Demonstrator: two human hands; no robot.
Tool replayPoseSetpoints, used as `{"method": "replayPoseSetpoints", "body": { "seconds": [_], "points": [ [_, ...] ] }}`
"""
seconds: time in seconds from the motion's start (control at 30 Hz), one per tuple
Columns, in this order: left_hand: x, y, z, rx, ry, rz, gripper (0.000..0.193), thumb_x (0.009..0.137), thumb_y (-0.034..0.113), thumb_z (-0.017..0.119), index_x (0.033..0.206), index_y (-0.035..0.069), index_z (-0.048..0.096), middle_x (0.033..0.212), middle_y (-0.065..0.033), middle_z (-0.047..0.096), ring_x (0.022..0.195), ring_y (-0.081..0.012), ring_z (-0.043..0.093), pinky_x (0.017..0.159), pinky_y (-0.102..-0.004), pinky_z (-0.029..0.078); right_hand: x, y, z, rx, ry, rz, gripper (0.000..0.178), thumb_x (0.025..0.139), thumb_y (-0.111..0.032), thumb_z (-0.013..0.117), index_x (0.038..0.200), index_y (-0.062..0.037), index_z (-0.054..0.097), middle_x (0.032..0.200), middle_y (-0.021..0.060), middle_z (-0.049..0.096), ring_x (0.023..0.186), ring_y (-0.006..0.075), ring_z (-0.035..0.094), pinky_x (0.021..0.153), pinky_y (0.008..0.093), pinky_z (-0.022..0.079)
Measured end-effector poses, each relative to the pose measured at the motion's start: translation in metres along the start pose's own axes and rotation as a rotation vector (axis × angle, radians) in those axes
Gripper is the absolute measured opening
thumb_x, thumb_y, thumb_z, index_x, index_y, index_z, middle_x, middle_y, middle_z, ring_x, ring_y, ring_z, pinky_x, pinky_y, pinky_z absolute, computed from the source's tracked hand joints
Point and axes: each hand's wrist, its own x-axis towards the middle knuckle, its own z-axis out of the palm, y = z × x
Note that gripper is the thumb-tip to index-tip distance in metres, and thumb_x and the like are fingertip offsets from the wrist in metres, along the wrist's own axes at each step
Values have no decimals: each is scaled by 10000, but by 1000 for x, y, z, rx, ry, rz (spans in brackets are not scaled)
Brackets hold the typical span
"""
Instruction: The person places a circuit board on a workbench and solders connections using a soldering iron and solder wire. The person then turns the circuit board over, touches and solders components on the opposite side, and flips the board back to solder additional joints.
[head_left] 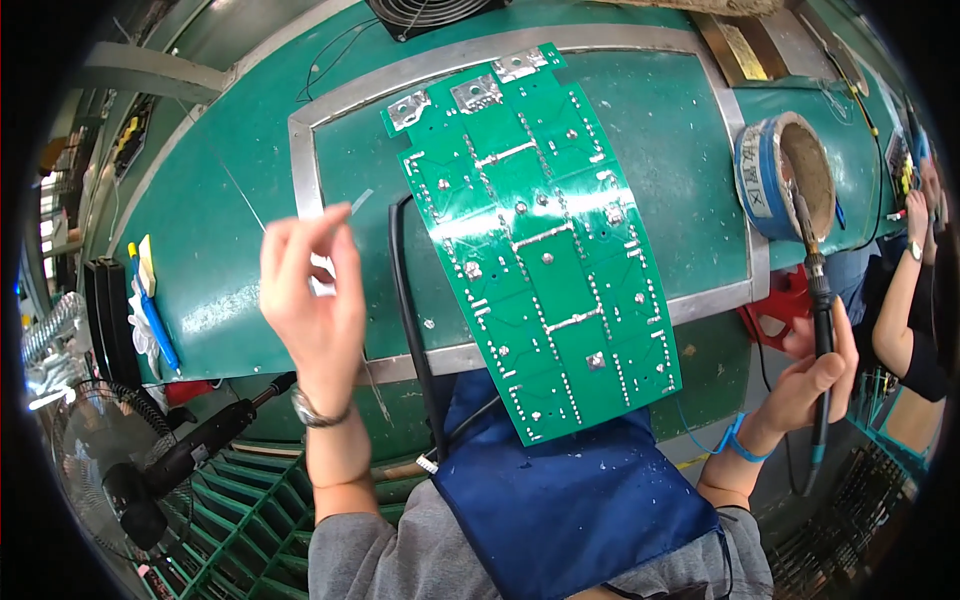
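A large green circuit board (520, 330) lies in front of me, its near end over my blue apron (590, 510). Rows of solder joints and several silvery pads cover it. My left hand (315, 300) is raised left of the board, thumb and forefinger pinched together. A thin strand that looks like solder wire (243, 192) runs into that hand, and a loose length shows below it. My right hand (800, 385), off the board's right side, holds a soldering iron (822, 340) upright. The iron's tip is at the mouth of a round holder wrapped in blue (757, 180).
A metal frame (303, 170) is set on the green table (230, 300). A black fan (430, 12) stands at the back. Toward the left lie a blue pen-like tool (157, 325) and a black block (105, 310). Another person's arm (897, 300) shows at the far right.
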Motion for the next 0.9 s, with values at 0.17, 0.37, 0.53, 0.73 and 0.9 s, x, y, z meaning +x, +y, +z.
{"method": "replayPoseSetpoints", "body": {
  "seconds": [0.17, 0.37, 0.53, 0.73, 0.9],
  "points": [
    [59, -2, 6, -139, -190, 176, 218, 874, 64, 619, 1075, 79, 701, 1034, -98, 641, 929, -200, 630, 692, -286, 524, -23, -16, 16, 155, -216, -120, 650, 956, -576, 475, 1112, 28, 658, 863, 150, 700, 636, 155, 626, 552, 242, 482],
    [115, 22, 57, -63, -426, 401, 383, 936, 310, 637, 1198, 31, 653, 1101, -101, 671, 1015, -161, 641, 847, -275, 499, -52, -32, 21, 201, -473, -160, 435, 822, -194, 786, 1183, -38, 602, 1016, 154, 652, 711, 180, 619, 587, 272, 532],
    [145, 17, 77, -148, -756, 204, 443, 943, 365, 637, 1184, -7, 656, 893, -32, 685, 861, -97, 626, 776, -234, 477, -68, -35, 18, 139, -466, -184, 428, 792, -47, 779, 1174, -18, 588, 984, 130, 614, 693, 166, 608, 579, 259, 534],
    [168, -2, 62, -219, -951, 57, 380, 916, 363, 680, 1123, 45, 685, 877, 22, 656, 820, -51, 579, 687, -199, 424, -80, -40, 19, 444, -482, 137, 408, 818, 49, 719, 1182, 0, 541, 1019, 127, 596, 752, 145, 654, 653, 241, 557],
    [161, 21, 22, -407, -1024, -191, 164, 894, 154, 709, 991, 22, 698, 835, -1, 699, 689, -55, 603, 573, -190, 456, -89, -49, 11, 536, -497, 286, 370, 862, 70, 668, 1189, -5, 510, 1008, 111, 621, 790, 138, 661, 702, 245, 547]
  ]
}}
